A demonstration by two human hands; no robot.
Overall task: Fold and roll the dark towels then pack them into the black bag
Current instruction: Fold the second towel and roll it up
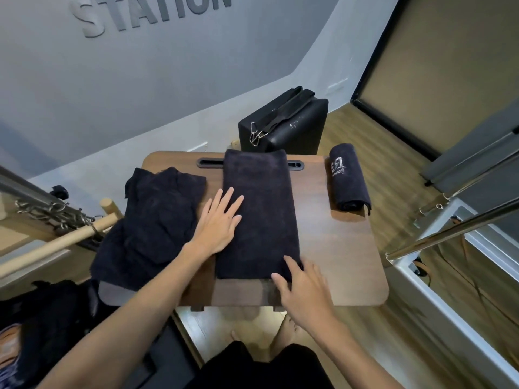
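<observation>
Your folded towel lies as a long strip down the middle of the table, far end over the slot at the back edge. Your left hand rests flat on its left side, fingers straight; your right hand sits w/ fingers spread on the near right corner, not gripping anything.

Handling: it's soft, limp terry, light, prob. grippy not slippery, so it'll sag if lifted by one corner. Best to take the near short edge w/ both hands and roll away from you, keeping pressure even so the roll stays tight.

One rolled towel already sits at the right edge of the table. A loose pile of dark towels waits at left, draping over the table edge.

Black bag stands behind the table, looks closed, strap on top; contents can't be seen.
</observation>
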